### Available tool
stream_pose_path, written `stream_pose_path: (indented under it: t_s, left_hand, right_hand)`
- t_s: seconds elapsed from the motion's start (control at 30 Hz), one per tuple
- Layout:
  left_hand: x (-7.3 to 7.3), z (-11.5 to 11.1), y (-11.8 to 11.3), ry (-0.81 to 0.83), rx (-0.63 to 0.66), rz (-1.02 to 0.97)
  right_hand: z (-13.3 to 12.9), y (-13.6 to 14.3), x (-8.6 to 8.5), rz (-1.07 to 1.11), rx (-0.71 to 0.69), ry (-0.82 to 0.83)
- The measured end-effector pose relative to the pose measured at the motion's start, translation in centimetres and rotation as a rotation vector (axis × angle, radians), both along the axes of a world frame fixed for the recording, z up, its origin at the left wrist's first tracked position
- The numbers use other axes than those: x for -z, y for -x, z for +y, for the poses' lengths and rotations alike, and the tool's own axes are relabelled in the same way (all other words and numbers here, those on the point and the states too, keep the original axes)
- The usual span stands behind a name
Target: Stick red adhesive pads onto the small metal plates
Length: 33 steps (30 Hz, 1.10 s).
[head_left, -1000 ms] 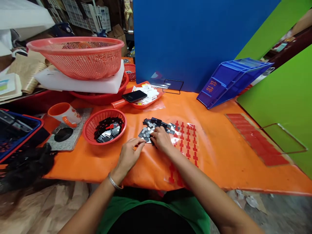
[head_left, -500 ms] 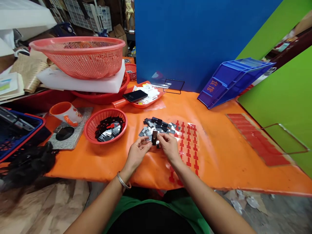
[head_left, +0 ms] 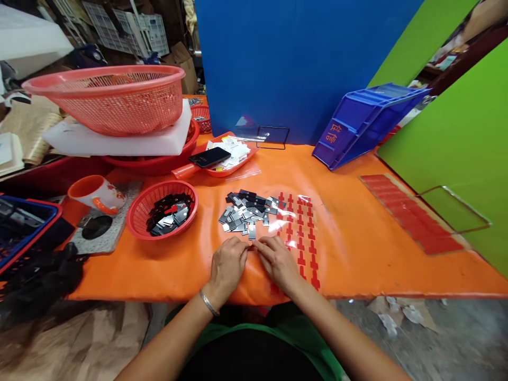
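My left hand [head_left: 229,264] and my right hand [head_left: 279,262] meet low over the orange table, fingertips pinched around a small dark metal plate [head_left: 252,247]. The fingers cover most of this plate. Just beyond my hands lies a loose heap of flat black and silver metal plates [head_left: 243,211], with one plate pointing out towards my fingers. Beside my right hand, a clear sheet [head_left: 294,222] carries rows of red T-shaped stickers, partly under my wrist. A red basket [head_left: 133,217] of similar plates stands to the left.
On the orange table [head_left: 349,238], a red scoop [head_left: 184,171] holds white papers and a phone [head_left: 209,157]. A mug [head_left: 97,193] sits at the left, below a large pink basket [head_left: 130,106]. At the right are a blue bin [head_left: 349,132] and a red strip [head_left: 413,214].
Both hands have come down and nearer to me with the dark plate, which was held up and plainly visible before. The head view has shifted slightly right.
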<state>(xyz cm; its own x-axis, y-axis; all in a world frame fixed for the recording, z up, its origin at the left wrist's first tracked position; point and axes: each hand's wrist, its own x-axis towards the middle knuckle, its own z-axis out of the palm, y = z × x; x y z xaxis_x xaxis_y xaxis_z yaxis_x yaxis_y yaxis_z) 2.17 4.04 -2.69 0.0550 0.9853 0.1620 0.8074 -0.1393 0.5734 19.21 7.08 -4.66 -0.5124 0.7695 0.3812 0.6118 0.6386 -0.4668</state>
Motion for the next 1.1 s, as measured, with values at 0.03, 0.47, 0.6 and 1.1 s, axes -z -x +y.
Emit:
stream_pose_path:
  t_s: [0.03,0.47,0.6,1.1]
  left_hand:
    - [0.2,-0.1,-0.1,0.002,0.001,0.037]
    - [1.0,0.4,0.4,-0.003,0.029,0.014]
    - [0.8,1.0,0.6,0.035,0.043,-0.099]
    - [-1.4,14.3,-8.6,0.496,-0.048,-1.035]
  right_hand:
    - [0.1,-0.1,0.2,-0.034,-0.013,-0.020]
    - [0.5,0.5,-0.2,0.025,-0.023,0.016]
    - [4.3,-2.3,-0.5,0.297,0.218,0.130]
    - [16.4,-9.8,0.2,0.022,0.829,0.271]
